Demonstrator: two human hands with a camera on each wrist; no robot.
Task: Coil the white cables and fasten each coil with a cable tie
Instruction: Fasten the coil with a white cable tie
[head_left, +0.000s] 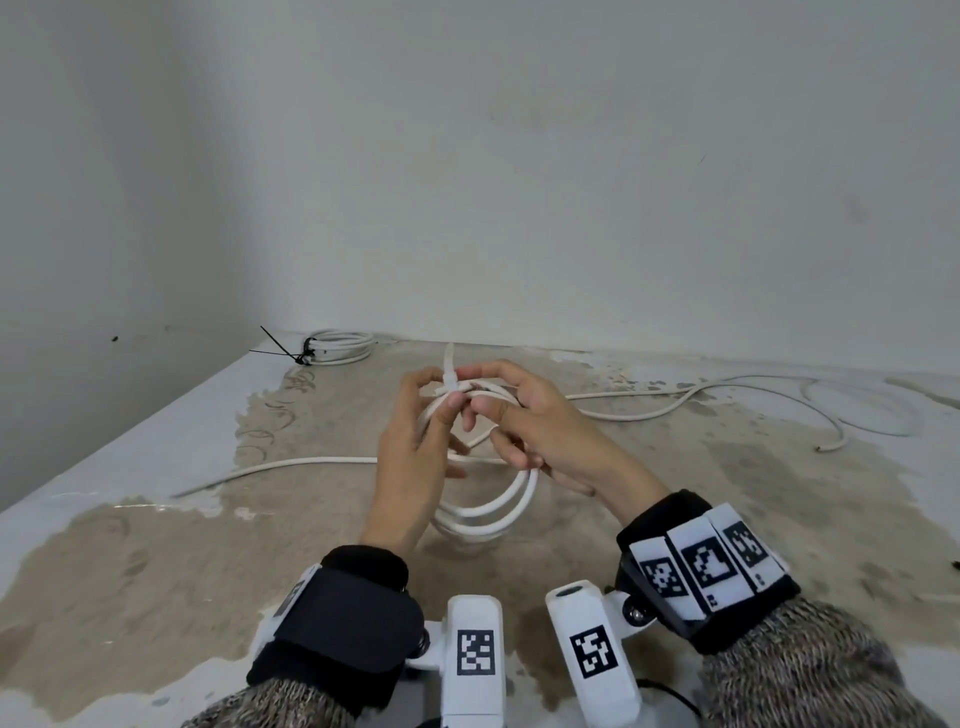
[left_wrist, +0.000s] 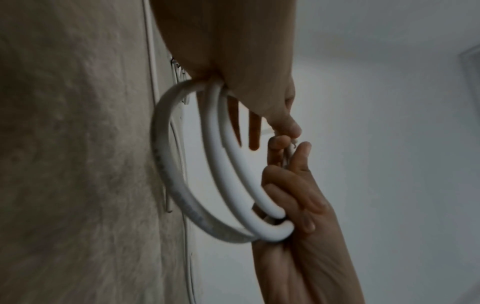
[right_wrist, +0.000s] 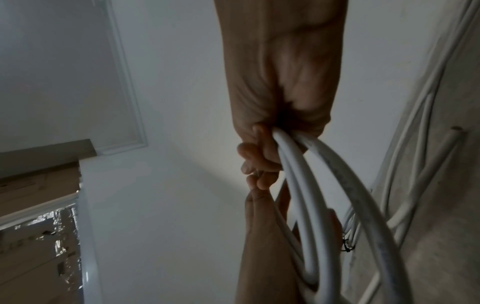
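Observation:
A white cable coil (head_left: 488, 512) of three loops hangs between both hands above the table. At its top a white cable tie (head_left: 451, 387) wraps the loops, its tail pointing up. My left hand (head_left: 444, 402) pinches the tie at its head with thumb and forefinger. My right hand (head_left: 480, 395) curls its lower fingers round the coil's right side, forefinger reaching to the tie. The left wrist view shows the coil (left_wrist: 226, 164) running from my left hand (left_wrist: 285, 131) down to the right hand (left_wrist: 298, 195). In the right wrist view, the right hand (right_wrist: 257, 164) grips the loops (right_wrist: 311, 185).
A tied coil (head_left: 340, 347) with black cable ties lies at the back left corner. One loose white cable (head_left: 291, 464) trails off left, and more loose cable (head_left: 727, 400) sprawls on the right. Walls close the table (head_left: 156, 571) at left and back.

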